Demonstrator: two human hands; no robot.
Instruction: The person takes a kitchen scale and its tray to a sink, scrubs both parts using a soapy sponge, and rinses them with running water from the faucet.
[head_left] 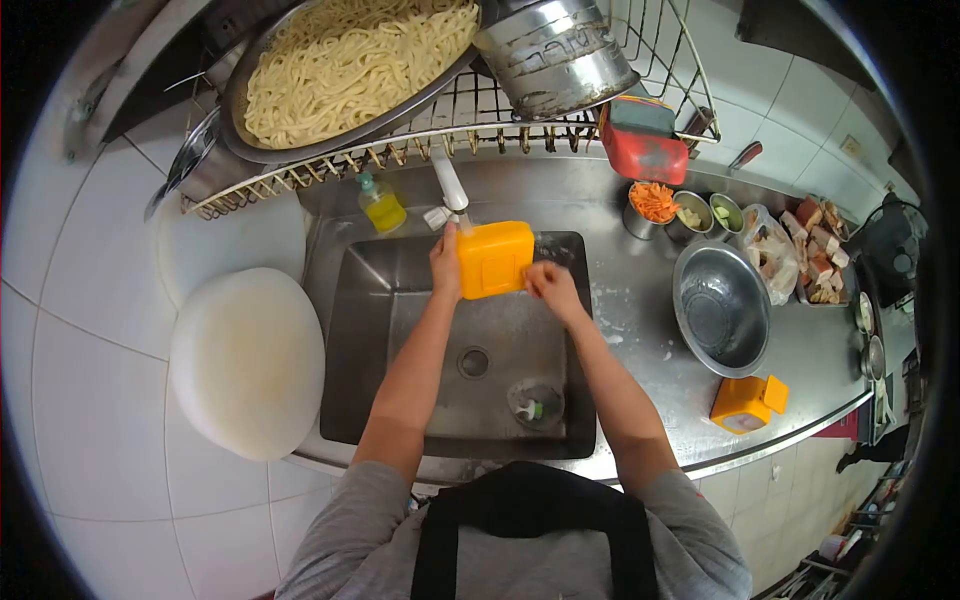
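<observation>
Over the sink (335,400), a yellow plastic container (497,262) is held up just below the white faucet (449,182). My left hand (445,263) grips its left side, with part of the fingers hidden behind it. At the lower right edge, my right hand (553,287) is closed with bent fingers on the container. Whether those fingers also hold something small cannot be made out. In the sink's lower right corner lies a clear item with a green and white part (530,408), near the drain (474,362).
A rack (460,125) above bears a pan of noodles (360,70) and a metal pot (555,60). Round white boards (248,365) stand left, a soap bottle (382,205) behind the sink. Rightward are a steel bowl (722,308), another yellow container (745,403) and cut meat (818,245).
</observation>
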